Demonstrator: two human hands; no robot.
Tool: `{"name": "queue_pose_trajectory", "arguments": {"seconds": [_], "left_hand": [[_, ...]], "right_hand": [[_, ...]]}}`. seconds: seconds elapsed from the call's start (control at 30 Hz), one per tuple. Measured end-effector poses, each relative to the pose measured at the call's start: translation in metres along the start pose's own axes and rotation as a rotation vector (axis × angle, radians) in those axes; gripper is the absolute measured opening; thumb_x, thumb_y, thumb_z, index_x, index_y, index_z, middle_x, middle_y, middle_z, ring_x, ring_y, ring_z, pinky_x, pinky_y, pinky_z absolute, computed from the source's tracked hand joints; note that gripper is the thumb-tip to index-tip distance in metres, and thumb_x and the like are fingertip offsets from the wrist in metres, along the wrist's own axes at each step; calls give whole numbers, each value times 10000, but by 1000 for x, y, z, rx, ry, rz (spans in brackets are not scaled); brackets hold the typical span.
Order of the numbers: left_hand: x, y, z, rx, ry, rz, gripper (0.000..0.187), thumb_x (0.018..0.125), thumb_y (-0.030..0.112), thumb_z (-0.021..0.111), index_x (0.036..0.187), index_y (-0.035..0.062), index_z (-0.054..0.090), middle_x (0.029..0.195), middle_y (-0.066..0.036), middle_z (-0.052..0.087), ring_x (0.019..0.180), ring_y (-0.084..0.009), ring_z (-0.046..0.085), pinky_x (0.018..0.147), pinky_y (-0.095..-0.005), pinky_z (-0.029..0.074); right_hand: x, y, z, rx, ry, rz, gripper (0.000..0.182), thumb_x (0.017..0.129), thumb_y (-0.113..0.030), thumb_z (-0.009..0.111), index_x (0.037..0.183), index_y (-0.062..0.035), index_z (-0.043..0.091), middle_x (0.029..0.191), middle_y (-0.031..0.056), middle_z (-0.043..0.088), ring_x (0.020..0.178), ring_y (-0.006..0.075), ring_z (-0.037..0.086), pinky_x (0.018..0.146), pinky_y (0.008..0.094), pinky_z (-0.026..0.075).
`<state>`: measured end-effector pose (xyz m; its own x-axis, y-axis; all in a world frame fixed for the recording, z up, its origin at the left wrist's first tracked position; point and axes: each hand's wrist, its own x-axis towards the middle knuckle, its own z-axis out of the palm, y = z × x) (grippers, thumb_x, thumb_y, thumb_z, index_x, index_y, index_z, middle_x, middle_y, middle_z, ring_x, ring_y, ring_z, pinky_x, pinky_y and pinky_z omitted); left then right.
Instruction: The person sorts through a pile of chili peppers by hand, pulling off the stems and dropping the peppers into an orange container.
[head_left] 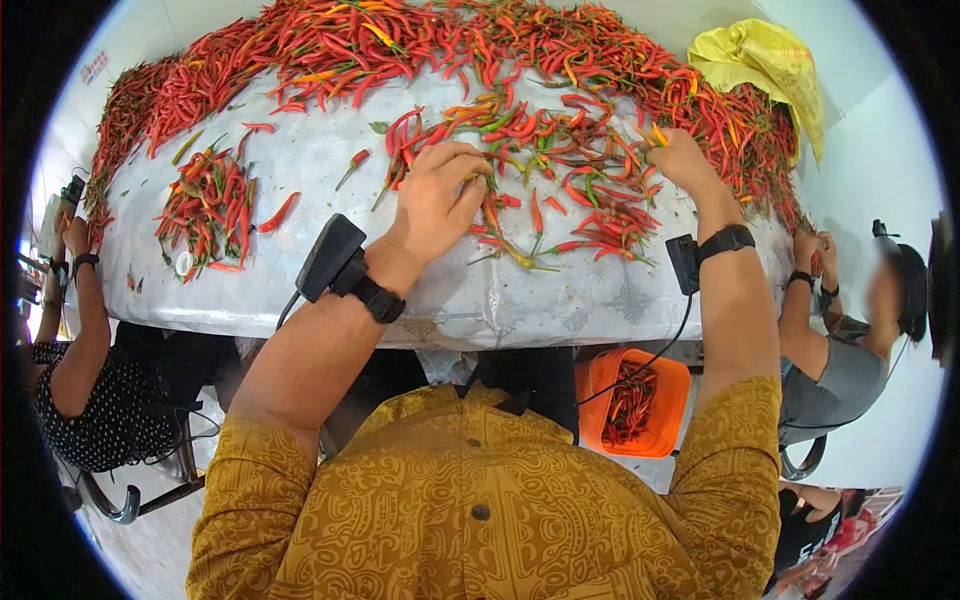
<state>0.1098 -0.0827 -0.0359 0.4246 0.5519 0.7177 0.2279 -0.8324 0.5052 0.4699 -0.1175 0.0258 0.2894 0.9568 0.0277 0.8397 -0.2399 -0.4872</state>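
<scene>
My left hand (438,203) is over the middle of the table with its fingers curled together beside a loose spread of red and green chili peppers (520,128). A yellowish-green bit shows by its fingertips, but what lies inside the fingers is hidden. Farther right, my right hand (688,168) pinches an orange-yellow chili pepper (659,134) that sticks up past the fingertips. Just below and left of that hand lies a small group of red chili peppers (612,228). Both wrists wear black straps with box-like devices.
A long heap of chili peppers (300,50) lines the table's far side. A smaller pile (207,205) lies at left, with a white ring (183,263) on it. A yellow sack (755,65) sits back right. Below the edge is an orange bin (657,440) holding peppers. People work at both sides.
</scene>
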Motion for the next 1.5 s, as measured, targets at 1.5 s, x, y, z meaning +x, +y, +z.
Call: {"name": "queue_pose_trajectory", "arguments": {"seconds": [1.5], "left_hand": [[-2, -5, 5, 8, 36, 4, 131, 758, 78, 583, 872, 42, 637, 943, -108, 599, 905, -305, 560, 804, -391, 451]], "right_hand": [[-57, 44, 11, -433, 112, -248, 273, 703, -186, 663, 952, -82, 619, 908, 161, 624, 856, 337, 591, 767, 416, 468]]}}
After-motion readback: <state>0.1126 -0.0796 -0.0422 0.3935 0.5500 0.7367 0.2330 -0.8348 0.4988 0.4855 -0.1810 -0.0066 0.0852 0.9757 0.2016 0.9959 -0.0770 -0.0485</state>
